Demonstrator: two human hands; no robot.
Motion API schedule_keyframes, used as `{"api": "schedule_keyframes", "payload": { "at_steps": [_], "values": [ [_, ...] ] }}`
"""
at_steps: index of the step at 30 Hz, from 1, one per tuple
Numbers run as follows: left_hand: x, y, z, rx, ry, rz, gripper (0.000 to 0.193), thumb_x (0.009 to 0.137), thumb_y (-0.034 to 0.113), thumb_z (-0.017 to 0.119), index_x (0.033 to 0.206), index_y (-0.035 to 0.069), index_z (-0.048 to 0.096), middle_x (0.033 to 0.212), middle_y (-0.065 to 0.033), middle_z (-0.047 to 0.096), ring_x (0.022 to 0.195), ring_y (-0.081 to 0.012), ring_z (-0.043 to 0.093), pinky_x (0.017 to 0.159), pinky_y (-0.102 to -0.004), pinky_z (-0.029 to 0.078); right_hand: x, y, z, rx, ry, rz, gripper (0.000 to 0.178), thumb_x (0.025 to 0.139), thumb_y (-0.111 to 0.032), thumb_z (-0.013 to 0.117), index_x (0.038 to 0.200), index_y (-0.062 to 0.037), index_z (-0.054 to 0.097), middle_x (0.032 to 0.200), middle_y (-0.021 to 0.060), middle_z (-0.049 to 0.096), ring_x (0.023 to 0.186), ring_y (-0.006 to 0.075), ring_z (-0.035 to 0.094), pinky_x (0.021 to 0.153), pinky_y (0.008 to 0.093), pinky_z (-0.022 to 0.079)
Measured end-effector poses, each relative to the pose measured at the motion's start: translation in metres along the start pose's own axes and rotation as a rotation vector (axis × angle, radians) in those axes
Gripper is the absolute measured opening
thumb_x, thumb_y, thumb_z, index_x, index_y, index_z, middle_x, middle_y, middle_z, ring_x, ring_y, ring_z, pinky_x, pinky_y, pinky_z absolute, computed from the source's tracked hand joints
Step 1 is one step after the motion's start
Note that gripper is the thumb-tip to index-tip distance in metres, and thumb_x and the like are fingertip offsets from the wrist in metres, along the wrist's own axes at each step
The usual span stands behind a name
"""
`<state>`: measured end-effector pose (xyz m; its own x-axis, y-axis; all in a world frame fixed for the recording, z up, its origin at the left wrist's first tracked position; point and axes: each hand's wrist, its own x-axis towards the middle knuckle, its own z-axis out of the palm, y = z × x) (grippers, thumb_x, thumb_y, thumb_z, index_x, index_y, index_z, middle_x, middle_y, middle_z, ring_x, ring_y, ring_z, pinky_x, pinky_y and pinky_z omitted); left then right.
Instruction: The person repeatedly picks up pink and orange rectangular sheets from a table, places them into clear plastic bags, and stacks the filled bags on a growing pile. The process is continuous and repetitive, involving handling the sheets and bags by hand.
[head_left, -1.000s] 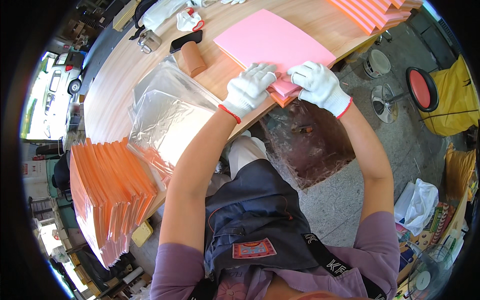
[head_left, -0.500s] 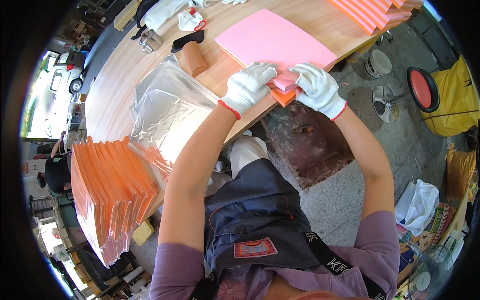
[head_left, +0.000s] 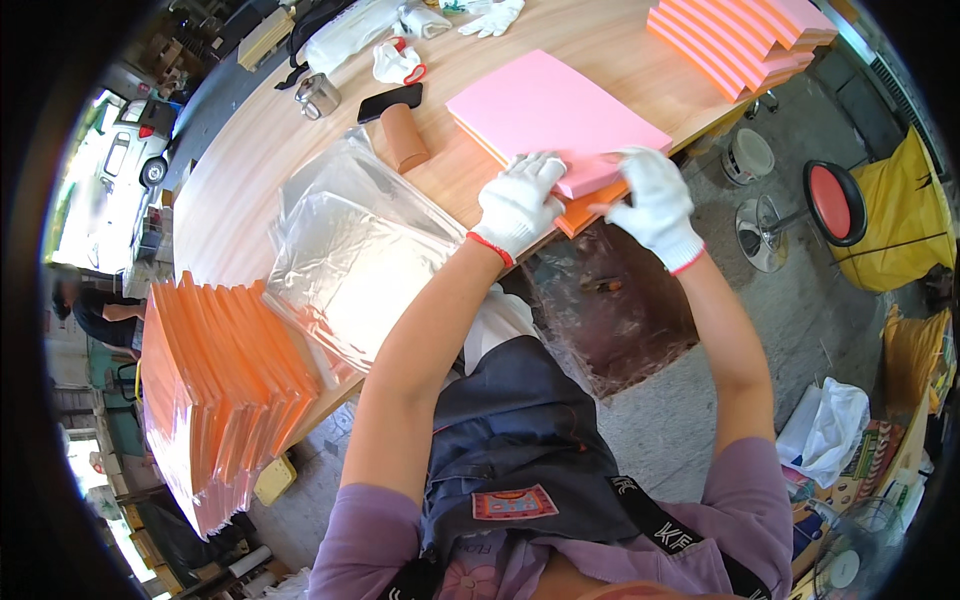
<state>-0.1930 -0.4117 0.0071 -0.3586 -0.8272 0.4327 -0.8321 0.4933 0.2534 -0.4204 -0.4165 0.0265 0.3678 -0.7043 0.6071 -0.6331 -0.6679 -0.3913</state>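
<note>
Both my hands are in white knit gloves at the near edge of the wooden table (head_left: 620, 40). My left hand (head_left: 518, 203) lies palm-down on the near corner of the pink sheet stack (head_left: 545, 115), fingers curled over its edge, pressing rather than pinching. My right hand (head_left: 650, 200) grips the same near end from the right, fingers closed on the pink top sheets where they lift off the orange sheets (head_left: 590, 212) below. The stack lies flat, its long axis running from the near edge diagonally toward the far left of the table; its near corner overhangs the table edge a little. Just left of it stands a brown tape roll (head_left: 405, 137), with a black phone (head_left: 390, 100) beyond. Clear plastic sleeves (head_left: 350, 250) are piled on the near-left part of the table, touching my left forearm. Bagged orange packs (head_left: 215, 390) stand on edge at the left end. More pink-and-orange stacks (head_left: 735, 40) sit fanned at the far right corner. A red stool (head_left: 830, 200) stands on the floor to the right.
</note>
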Motion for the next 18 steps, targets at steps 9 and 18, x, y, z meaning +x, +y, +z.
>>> {"api": "schedule_keyframes", "payload": {
  "at_steps": [9, 18],
  "values": [
    [-0.019, -0.002, -0.003, -0.023, 0.058, 0.037, 0.044, 0.08, 0.024, 0.07, 0.12, 0.008, 0.059, 0.135, -0.0193, 0.054, 0.128, -0.0388, 0.049, 0.108, -0.044, 0.04, 0.029, 0.03, 0.025, 1.617, 0.058, 1.188, 0.068, 0.093, -0.05, 0.062, 0.143, -0.0097, 0.041, 0.138, 0.015, 0.051, 0.125, 0.0317, 0.053, 0.103, 0.0483, 0.049],
    [-0.23, -0.002, -0.103, 0.236, -0.102, -0.715, 0.062, 0.089, 0.037, 0.06, 0.141, 0.008, 0.046, 0.144, -0.0251, 0.039, 0.132, -0.0447, 0.037, 0.108, -0.0529, 0.029, 0.01, 0.074, 0.041, 1.456, 0.124, 1.158, 0.031, 0.101, -0.029, 0.05, 0.124, -0.0085, 0.053, 0.119, 0.0112, 0.061, 0.1, 0.0217, 0.066, 0.077, 0.0368, 0.063]
  ]
}}
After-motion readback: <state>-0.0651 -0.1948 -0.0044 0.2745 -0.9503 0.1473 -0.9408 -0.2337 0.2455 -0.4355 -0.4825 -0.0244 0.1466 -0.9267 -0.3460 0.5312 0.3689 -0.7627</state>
